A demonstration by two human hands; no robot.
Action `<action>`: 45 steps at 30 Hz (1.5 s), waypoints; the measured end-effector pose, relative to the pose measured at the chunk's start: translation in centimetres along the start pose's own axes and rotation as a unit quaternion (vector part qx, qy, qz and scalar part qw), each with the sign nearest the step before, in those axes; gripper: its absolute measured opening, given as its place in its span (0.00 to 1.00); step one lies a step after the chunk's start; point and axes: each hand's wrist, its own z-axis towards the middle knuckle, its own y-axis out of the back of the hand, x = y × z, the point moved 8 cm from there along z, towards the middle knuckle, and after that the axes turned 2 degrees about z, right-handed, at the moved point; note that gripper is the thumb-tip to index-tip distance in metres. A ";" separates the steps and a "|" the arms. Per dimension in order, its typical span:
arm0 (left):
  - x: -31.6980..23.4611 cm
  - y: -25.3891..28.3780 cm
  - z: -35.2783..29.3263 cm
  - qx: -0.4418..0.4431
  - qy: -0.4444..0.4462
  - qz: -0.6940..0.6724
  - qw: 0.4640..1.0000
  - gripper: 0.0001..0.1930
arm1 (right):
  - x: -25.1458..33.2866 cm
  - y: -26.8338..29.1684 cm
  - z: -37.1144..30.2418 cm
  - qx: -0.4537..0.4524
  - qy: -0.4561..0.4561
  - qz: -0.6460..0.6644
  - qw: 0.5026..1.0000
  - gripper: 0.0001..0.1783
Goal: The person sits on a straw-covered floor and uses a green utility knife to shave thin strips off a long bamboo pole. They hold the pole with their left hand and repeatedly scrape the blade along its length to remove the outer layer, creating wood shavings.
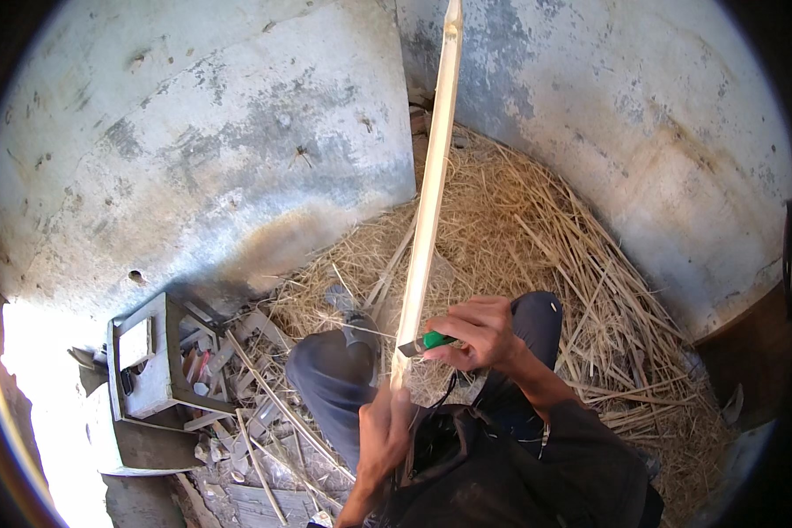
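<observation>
Head view: a long pale strip [429,202] reaches over the straw [502,211], its long axis pointing away from the person and leaning slightly right. Its near end sits in the left hand [385,431], fingers wrapped round it, making this the nearer hand. Farther along and to the right, the right hand [484,333] has its fingers curled on a green-handled knife [436,340], the blade crossing the strip, apparently touching. No label or writing is readable on either.

No text, label, brand, number or sign can be read anywhere in this view.
</observation>
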 end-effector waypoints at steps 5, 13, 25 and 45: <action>-0.4 0.3 -0.4 -0.005 -0.013 -0.005 1.000 0.24 | 0.3 0.1 0.3 0.003 0.008 -0.009 1.000 0.22; 0.6 0.5 -1.5 0.012 0.010 -0.003 1.000 0.26 | -1.9 1.4 0.3 -0.060 -0.020 -0.003 0.998 0.19; 3.9 1.0 -2.8 0.041 0.041 0.011 0.998 0.21 | -2.7 1.7 0.4 -0.029 -0.024 -0.024 0.999 0.18; 11.1 2.2 -8.5 0.055 0.066 0.000 0.996 0.29 | -7.6 1.4 0.7 -0.083 -0.071 -0.043 0.993 0.17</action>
